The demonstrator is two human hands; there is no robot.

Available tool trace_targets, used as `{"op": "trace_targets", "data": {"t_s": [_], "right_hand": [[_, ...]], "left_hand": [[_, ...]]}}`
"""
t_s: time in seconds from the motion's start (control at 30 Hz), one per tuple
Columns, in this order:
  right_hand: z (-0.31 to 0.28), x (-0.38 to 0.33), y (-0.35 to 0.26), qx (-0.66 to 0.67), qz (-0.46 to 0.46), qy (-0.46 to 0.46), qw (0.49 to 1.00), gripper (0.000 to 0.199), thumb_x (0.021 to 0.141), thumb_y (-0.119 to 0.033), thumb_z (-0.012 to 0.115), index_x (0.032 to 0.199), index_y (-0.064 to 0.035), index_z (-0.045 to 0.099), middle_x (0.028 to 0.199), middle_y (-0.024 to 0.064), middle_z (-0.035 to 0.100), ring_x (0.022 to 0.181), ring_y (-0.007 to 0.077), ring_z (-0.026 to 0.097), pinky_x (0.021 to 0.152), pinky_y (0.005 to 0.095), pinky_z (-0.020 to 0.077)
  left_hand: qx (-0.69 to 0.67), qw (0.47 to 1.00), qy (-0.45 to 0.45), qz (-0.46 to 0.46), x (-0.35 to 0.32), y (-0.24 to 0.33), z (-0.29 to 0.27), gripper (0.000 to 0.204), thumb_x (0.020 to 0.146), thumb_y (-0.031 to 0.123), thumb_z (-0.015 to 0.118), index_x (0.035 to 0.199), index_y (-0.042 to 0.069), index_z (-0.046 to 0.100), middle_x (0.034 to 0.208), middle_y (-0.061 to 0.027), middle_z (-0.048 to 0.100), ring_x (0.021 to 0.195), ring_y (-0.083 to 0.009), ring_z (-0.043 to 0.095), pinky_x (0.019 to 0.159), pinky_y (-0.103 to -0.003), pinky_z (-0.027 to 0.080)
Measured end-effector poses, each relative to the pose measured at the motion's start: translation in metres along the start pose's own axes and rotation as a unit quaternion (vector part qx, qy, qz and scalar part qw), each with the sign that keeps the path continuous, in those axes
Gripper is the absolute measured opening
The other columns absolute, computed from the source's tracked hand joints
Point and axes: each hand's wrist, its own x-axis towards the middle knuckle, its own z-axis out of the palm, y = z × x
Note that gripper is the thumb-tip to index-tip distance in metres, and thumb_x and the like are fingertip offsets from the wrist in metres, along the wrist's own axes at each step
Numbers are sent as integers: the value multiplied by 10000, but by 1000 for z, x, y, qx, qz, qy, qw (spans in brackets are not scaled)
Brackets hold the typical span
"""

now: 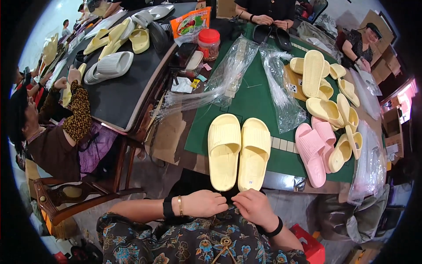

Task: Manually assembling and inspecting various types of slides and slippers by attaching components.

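While both my hands sit at the near bench edge, left hand (203, 203) and right hand (254, 207) fingers curled together pinching something I cannot tell, the pale yellow foam slide-sandal pair (238, 150) lies just at twelve o'clock, long axes running away, right hand nearer.

Single head-worn fisheye view, looking steeply down and forward over the wearer's chest. Left hand (205, 203) and right hand (254, 208) sit close, low centre, forearms entering from the bottom edge. Just beyond the fingertips lies a pair of pale yellow foam slide sandals (238, 151) on a green felt tabletop (255, 99); edges bend toward the dark round rim
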Motion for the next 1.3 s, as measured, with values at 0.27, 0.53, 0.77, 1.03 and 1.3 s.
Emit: {"op": "trace_targets", "data": {"t_s": [0.27,0.53,0.77,1.03,1.3], "right_hand": [[2,9,14,-43,59,1,997,141,781,-109,691,911,-73,650,792,91,619,735,275,617,630,372,503],[-2,48,48,-52,109,130,984,314,815,-65,624,1129,-60,625,910,151,627,818,337,619,719,402,512],[-22,47,49,36,176,175,968,261,841,-27,603,1101,-31,631,841,130,613,695,247,610,625,336,499],[-58,83,125,3,274,232,933,244,872,-198,609,922,33,672,813,181,681,713,259,668,659,348,514],[-48,124,157,-143,379,105,908,327,817,-348,628,838,-31,706,829,191,684,815,362,663,736,431,519]], "left_hand": [[44,996,53,-56,3,-17,-13,188,756,138,599,924,68,551,797,-64,528,734,-235,582,619,-348,491],[181,958,148,-166,36,-55,-21,231,750,87,586,979,59,593,889,-47,593,808,-217,627,675,-328,528],[133,909,373,-132,31,-56,-33,208,766,30,657,973,45,640,941,-96,647,787,-255,647,678,-341,537],[-59,796,444,-408,25,-130,-70,229,878,211,617,938,-6,659,866,-192,677,789,-340,663,697,-400,529],[-2,800,319,-509,50,-166,-63,268,822,296,640,852,42,720,822,-170,692,790,-340,673,739,-422,535]]}}
